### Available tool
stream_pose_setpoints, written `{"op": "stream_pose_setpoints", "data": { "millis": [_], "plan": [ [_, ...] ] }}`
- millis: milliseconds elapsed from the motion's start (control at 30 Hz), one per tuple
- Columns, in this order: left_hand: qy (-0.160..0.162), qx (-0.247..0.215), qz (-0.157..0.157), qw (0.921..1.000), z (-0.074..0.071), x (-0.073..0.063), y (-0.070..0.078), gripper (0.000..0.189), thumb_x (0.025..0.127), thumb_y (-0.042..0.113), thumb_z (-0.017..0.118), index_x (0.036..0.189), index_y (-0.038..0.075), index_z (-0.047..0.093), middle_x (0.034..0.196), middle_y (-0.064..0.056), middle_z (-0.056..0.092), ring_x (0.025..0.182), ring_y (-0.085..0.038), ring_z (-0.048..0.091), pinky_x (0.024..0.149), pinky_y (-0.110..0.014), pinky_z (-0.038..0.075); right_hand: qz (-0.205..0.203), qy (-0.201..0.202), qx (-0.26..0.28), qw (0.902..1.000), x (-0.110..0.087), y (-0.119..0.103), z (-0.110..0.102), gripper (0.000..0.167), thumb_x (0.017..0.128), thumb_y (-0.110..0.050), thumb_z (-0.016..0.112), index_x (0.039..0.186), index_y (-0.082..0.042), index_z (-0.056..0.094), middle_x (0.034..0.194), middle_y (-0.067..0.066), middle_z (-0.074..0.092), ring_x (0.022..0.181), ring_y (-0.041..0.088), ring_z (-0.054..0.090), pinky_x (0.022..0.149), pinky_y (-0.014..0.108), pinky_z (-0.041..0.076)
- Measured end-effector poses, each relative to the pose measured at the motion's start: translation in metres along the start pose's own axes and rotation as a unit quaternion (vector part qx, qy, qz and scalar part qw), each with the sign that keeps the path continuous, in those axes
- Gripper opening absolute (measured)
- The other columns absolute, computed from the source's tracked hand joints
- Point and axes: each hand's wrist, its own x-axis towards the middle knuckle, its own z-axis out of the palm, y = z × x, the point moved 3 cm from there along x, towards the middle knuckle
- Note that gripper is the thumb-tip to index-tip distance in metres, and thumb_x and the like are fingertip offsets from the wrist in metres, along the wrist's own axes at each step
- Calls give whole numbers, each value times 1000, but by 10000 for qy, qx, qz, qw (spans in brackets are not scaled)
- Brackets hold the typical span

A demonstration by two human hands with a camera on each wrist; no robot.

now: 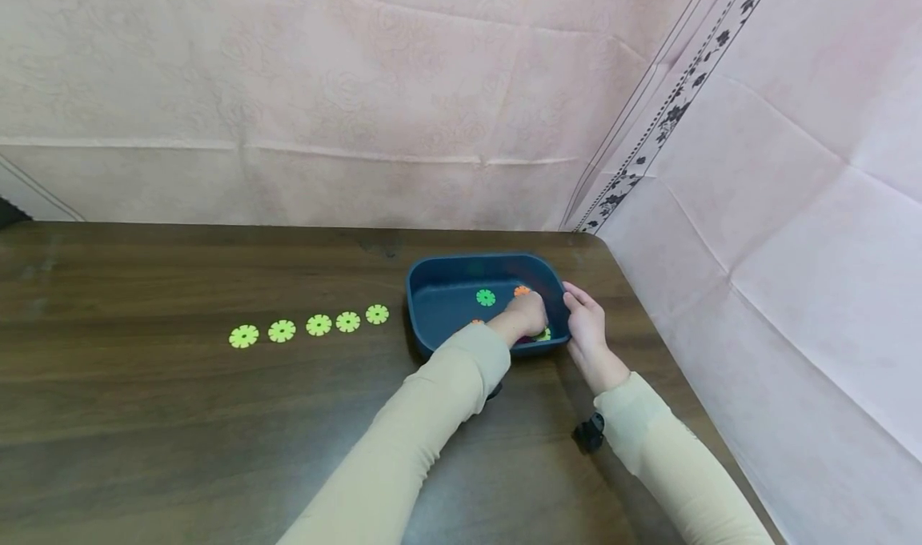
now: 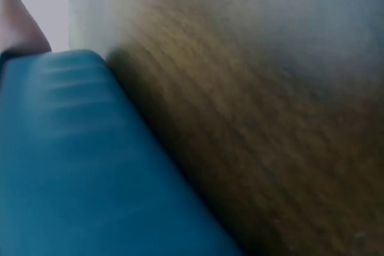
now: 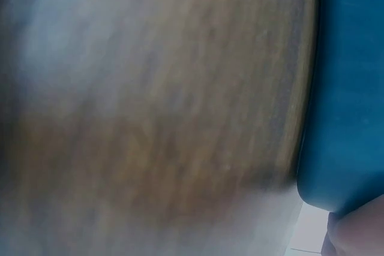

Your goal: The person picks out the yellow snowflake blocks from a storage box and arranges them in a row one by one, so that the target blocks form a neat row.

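Note:
A dark blue plastic basin (image 1: 461, 258) stands on the wooden table, with flower-shaped notched discs inside it. A green disc (image 1: 486, 298) lies on its floor, and an orange disc (image 1: 522, 290) shows just beyond the left hand. My left hand (image 1: 527, 313) reaches down into the basin's right part, its fingertips hidden. By its underside a yellow-green disc (image 1: 544, 334) is partly visible; whether the fingers pinch it is unclear. My right hand (image 1: 589, 330) grips the basin's right end at the rim. Both wrist views show mostly the basin's outer wall (image 2: 90, 166).
Left of the basin, several yellow-green discs (image 1: 282, 331) lie flat in a spaced row on the brown table (image 1: 180, 417). Pale patterned cloth (image 1: 324, 89) hangs behind the table and along its right side.

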Motion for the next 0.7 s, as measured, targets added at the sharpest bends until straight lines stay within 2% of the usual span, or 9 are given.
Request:
{"op": "stream_pose_setpoints", "data": {
  "millis": [67, 133, 233, 300, 433, 533, 700],
  "plan": [
    [118, -116, 105, 9998, -3, 0, -2, 22, 94, 16, 53, 84, 4, 68, 73, -3, 58, 73, -15, 56, 69, -20, 47, -44, 26, -5, 10000, -1, 0, 1, 39, 100, -13, 40, 137, -2, 45, 146, 12, 41, 133, 23, 39, 113, 32, 32],
    [210, -328, 101, 9992, -7, -1, -5, 21, 92, 15, 56, 79, 5, 70, 69, -1, 57, 69, -13, 54, 63, -18, 44, -65, 35, -23, 10000, -2, -1, 2, 39, 100, -13, 39, 138, -2, 44, 146, 13, 40, 133, 23, 38, 113, 32, 32],
    [321, -916, 1, 9953, -14, -3, -8, 15, 87, 11, 62, 80, 4, 72, 71, -2, 62, 64, -11, 53, 58, -17, 44, -106, 62, 6, 9999, -4, -1, 3, 39, 100, -11, 39, 137, -1, 44, 146, 14, 40, 133, 24, 39, 113, 34, 32],
    [321, -1411, -95, 9894, -20, -4, -10, 11, 85, 9, 64, 84, 3, 73, 77, -4, 66, 63, -10, 55, 59, -18, 48, -124, 93, 6, 9999, -4, -1, 4, 39, 100, -11, 40, 137, -1, 44, 146, 14, 40, 133, 25, 39, 113, 34, 32],
    [298, -2387, -335, 9701, -32, -6, -16, 12, 85, 8, 67, 91, 0, 72, 89, -10, 67, 64, -12, 59, 66, -22, 56, -116, 182, -56, 9998, -4, -2, 5, 39, 100, -11, 40, 137, -1, 45, 145, 14, 41, 131, 25, 41, 112, 34, 33],
    [315, -2963, -409, 9537, -45, -8, -23, 14, 86, 7, 66, 96, -2, 70, 97, -13, 66, 69, -13, 59, 75, -27, 57, -87, 221, -104, 9997, -4, -2, 5, 38, 100, -12, 40, 137, -3, 46, 144, 13, 41, 129, 25, 42, 112, 34, 34],
    [318, -3582, -347, 9324, -67, -14, -37, 19, 87, 6, 64, 104, -3, 67, 107, -15, 63, 73, -14, 58, 88, -34, 54, -31, 260, -85, 9996, -4, 0, 1, 38, 100, -13, 39, 137, -5, 46, 144, 12, 41, 127, 24, 42, 110, 36, 36]
  ]
}}
